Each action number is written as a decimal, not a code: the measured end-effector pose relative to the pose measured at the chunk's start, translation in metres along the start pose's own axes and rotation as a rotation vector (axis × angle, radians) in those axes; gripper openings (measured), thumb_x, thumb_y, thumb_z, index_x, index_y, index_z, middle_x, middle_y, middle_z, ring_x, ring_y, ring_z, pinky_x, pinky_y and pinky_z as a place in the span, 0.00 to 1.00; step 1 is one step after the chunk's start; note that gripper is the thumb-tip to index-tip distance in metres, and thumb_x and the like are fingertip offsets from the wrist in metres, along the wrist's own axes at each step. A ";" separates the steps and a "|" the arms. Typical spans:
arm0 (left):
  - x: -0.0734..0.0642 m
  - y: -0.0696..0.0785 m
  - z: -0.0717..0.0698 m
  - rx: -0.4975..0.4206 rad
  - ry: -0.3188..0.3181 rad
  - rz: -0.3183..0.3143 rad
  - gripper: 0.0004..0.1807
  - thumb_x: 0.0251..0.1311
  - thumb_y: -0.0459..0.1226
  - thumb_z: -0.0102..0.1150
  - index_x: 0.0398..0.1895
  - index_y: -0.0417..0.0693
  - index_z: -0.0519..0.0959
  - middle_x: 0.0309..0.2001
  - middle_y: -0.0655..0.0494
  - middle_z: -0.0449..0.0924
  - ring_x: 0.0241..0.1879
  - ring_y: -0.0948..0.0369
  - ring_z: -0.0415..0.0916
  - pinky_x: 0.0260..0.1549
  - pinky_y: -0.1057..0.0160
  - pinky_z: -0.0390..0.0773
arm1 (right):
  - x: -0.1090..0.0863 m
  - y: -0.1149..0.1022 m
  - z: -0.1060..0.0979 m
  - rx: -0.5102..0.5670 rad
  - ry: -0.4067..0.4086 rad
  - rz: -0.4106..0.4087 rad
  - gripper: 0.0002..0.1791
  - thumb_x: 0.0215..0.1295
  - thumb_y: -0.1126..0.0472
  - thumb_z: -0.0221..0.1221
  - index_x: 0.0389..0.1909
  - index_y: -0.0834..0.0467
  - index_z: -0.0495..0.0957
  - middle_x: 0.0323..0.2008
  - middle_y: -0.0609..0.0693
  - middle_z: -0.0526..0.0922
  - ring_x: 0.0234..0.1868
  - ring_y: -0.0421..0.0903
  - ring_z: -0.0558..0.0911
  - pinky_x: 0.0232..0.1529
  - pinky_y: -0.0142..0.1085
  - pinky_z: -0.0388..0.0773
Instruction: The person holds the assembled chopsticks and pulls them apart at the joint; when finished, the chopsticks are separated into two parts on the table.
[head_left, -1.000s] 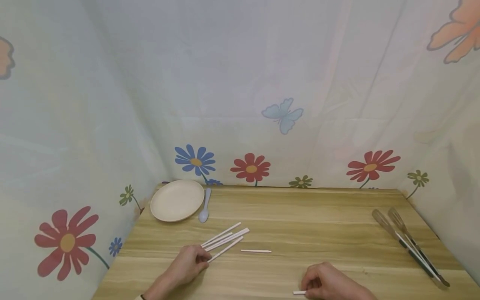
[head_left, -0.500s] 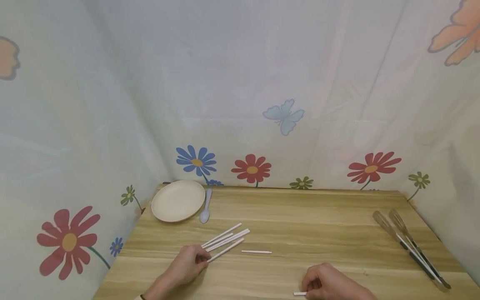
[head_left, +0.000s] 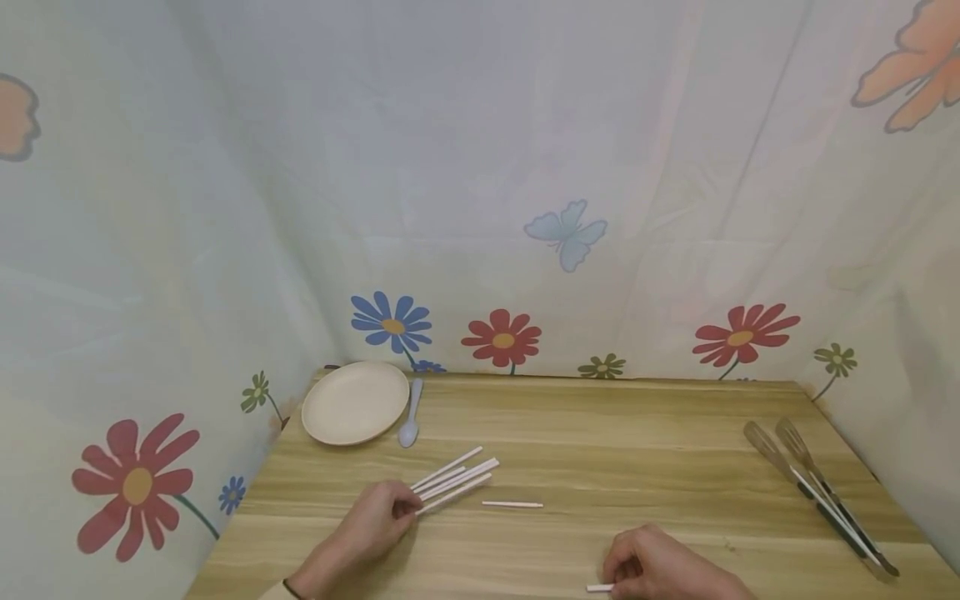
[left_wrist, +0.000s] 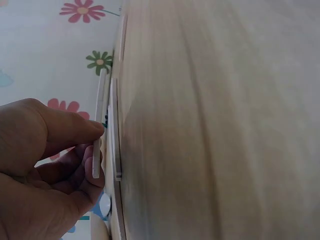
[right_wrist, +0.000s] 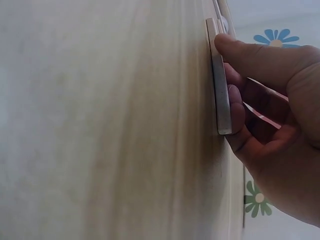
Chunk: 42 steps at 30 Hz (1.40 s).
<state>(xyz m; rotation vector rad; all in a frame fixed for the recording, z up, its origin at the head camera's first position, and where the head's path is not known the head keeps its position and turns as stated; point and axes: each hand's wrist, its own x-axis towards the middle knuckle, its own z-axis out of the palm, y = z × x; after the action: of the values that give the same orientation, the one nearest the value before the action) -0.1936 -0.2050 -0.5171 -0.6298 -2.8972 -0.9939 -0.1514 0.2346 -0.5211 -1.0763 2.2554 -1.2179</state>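
My left hand (head_left: 375, 517) pinches a thin white stick (left_wrist: 99, 110) between thumb and fingers. In the left wrist view that stick stands a little off the table, beside other white sticks (left_wrist: 115, 135) lying flat. Seen from the head, those loose sticks (head_left: 456, 481) fan out just beyond the left fingers, partly behind them. At the front edge of the head view, my right hand (head_left: 663, 567) has thumb and fingers around another white stick (right_wrist: 220, 95), close over the tabletop. One more white stick (head_left: 512, 504) lies alone between the two hands, nearer the left.
A round cream plate (head_left: 356, 403) stands at the back left of the wooden table (head_left: 600, 433), with a grey-blue spoon (head_left: 410, 414) next to it. Long tongs (head_left: 821, 498) with slotted heads lie along the right side. Flowered curtains (head_left: 480, 167) enclose the table's back and sides.
My left hand has shifted slightly up and away from me, bringing its stick nearer the others in the head view. The right hand and its stick have stayed put.
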 end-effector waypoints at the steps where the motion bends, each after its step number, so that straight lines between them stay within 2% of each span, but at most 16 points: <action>1: 0.001 0.001 -0.001 -0.001 -0.001 -0.003 0.08 0.49 0.27 0.66 0.33 0.45 0.85 0.27 0.63 0.78 0.26 0.73 0.70 0.25 0.71 0.73 | 0.000 -0.001 0.000 -0.011 0.000 -0.007 0.03 0.60 0.58 0.66 0.34 0.52 0.84 0.30 0.38 0.82 0.28 0.27 0.77 0.25 0.29 0.78; 5: 0.005 0.006 -0.003 0.016 -0.001 -0.004 0.08 0.49 0.27 0.66 0.32 0.46 0.85 0.27 0.64 0.77 0.26 0.72 0.69 0.25 0.71 0.72 | 0.001 -0.003 -0.001 -0.030 -0.004 -0.001 0.03 0.60 0.58 0.66 0.34 0.51 0.84 0.29 0.37 0.82 0.28 0.27 0.77 0.25 0.28 0.78; 9: 0.009 0.009 -0.004 0.030 -0.003 0.013 0.08 0.49 0.27 0.67 0.32 0.47 0.85 0.27 0.64 0.77 0.26 0.72 0.70 0.25 0.71 0.73 | 0.001 -0.005 -0.004 -0.010 -0.019 0.059 0.04 0.61 0.57 0.65 0.35 0.51 0.84 0.29 0.36 0.82 0.28 0.28 0.77 0.26 0.28 0.77; 12: 0.012 0.011 -0.005 0.042 -0.004 0.031 0.08 0.49 0.28 0.67 0.32 0.46 0.85 0.27 0.64 0.77 0.26 0.72 0.70 0.26 0.72 0.74 | 0.003 -0.008 -0.006 -0.042 -0.015 0.074 0.04 0.61 0.56 0.65 0.35 0.50 0.84 0.30 0.35 0.82 0.29 0.27 0.76 0.27 0.27 0.76; 16: 0.016 0.014 -0.006 0.049 -0.014 0.048 0.07 0.49 0.28 0.66 0.33 0.46 0.85 0.27 0.64 0.78 0.26 0.72 0.70 0.26 0.72 0.74 | 0.005 -0.011 -0.009 -0.186 0.046 0.005 0.03 0.60 0.55 0.66 0.33 0.49 0.84 0.29 0.33 0.81 0.29 0.26 0.75 0.27 0.26 0.75; 19: 0.019 0.018 -0.007 0.055 -0.016 0.066 0.07 0.50 0.28 0.66 0.33 0.46 0.85 0.26 0.63 0.78 0.26 0.72 0.70 0.26 0.72 0.73 | 0.006 -0.014 -0.012 -0.241 0.098 -0.018 0.04 0.60 0.56 0.66 0.33 0.50 0.83 0.30 0.33 0.81 0.30 0.26 0.75 0.28 0.26 0.75; 22: 0.023 0.023 -0.007 0.067 -0.013 0.077 0.07 0.50 0.28 0.65 0.32 0.46 0.86 0.26 0.62 0.78 0.26 0.72 0.70 0.26 0.72 0.72 | 0.007 -0.016 -0.015 -0.240 0.131 -0.011 0.05 0.61 0.56 0.66 0.35 0.52 0.83 0.32 0.34 0.82 0.32 0.26 0.76 0.29 0.27 0.76; 28: 0.031 0.037 -0.008 0.065 -0.015 0.082 0.06 0.51 0.28 0.65 0.32 0.45 0.85 0.26 0.63 0.77 0.27 0.69 0.71 0.27 0.71 0.72 | 0.013 -0.019 -0.019 -0.295 0.194 -0.071 0.03 0.61 0.59 0.66 0.35 0.53 0.83 0.32 0.35 0.83 0.31 0.26 0.74 0.28 0.27 0.74; 35: 0.040 0.045 -0.006 0.084 -0.020 0.112 0.06 0.51 0.30 0.64 0.32 0.46 0.86 0.26 0.65 0.75 0.27 0.70 0.70 0.27 0.72 0.72 | 0.019 -0.026 -0.026 -0.268 0.228 -0.075 0.03 0.61 0.61 0.65 0.36 0.55 0.83 0.31 0.36 0.81 0.31 0.27 0.74 0.28 0.28 0.75; 42: 0.047 0.052 -0.005 0.074 -0.040 0.126 0.05 0.54 0.31 0.65 0.33 0.48 0.86 0.28 0.65 0.75 0.29 0.70 0.70 0.28 0.72 0.73 | 0.028 -0.033 -0.029 -0.321 0.309 -0.150 0.06 0.60 0.61 0.67 0.37 0.52 0.83 0.31 0.38 0.82 0.31 0.28 0.75 0.29 0.30 0.76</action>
<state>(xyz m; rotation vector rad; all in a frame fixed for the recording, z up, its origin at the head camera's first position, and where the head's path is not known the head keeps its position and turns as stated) -0.2175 -0.1538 -0.4758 -0.8246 -2.8700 -0.8647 -0.1727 0.2184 -0.4765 -1.2654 2.7198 -1.1736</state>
